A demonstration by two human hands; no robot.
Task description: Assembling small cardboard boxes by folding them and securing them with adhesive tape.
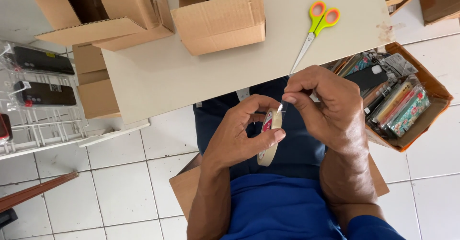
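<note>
We hold a roll of clear packing tape (269,137) in the left hand (239,134); the fingers curl over the roll's upper rim and the thumb presses its outer face, so the hand is clamped on the roll; the roll stands on edge, tilted, above our lap and below the near edge of the table (191,72). The right hand (326,108) sits just beside it to the right; its thumb and forefinger are pinched together on the free end of the tape (280,108), a short strip lifted off the top of the roll; the remaining fingers are folded into the palm. The roll thus lies between both hands, with the pinch point directly above the left-hand grasp.

On the table, beyond the right hand, we see scissors (314,31) with orange and green handles, blades pointing toward our knuckles and closed; their tip is near the right hand but apart from it. Further back stands an open small cardboard box (220,22); a larger open carton (96,12) sits to its left, overhanging the table corner. To our right, an orange-sided cardboard box (431,110) on the tiled floor (120,187) holds packaged phone cases (400,108). To our left, a white wire rack (43,125) carries dark packaged items. A flat piece of cardboard (184,189) lies under our legs; nothing stands between the hands and the roll.
</note>
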